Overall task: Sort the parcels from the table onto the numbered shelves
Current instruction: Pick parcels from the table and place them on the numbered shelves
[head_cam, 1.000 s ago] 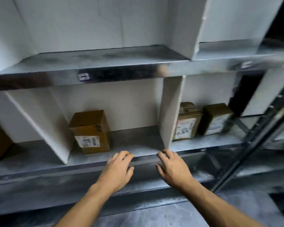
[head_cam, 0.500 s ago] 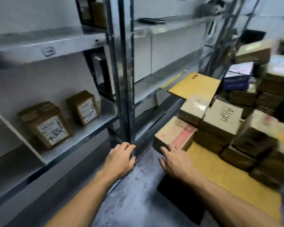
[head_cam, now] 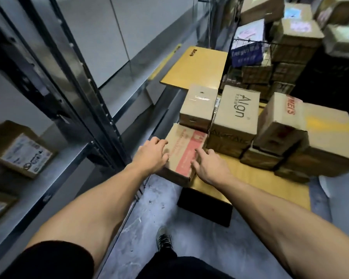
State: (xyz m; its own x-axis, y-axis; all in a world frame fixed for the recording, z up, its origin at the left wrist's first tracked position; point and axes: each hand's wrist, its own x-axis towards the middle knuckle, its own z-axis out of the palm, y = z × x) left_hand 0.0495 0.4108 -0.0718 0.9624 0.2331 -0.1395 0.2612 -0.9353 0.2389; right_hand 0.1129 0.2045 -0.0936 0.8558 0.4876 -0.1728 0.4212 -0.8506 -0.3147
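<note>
Yellow surface [head_cam: 250, 178] stacked with boxes now fills centre frame; the shelves [head_cam: 69, 160] have slid to the left edge.

The view has swung off the shelves, and both hands have reached the red-printed parcel [head_cam: 182, 152] lying flat at the surface's near-left corner. The left hand [head_cam: 151, 156] bends over its left edge, grip unclear. The right hand [head_cam: 210, 168] rests spread on top, grip apart. The next pickup is likely starting.
</note>
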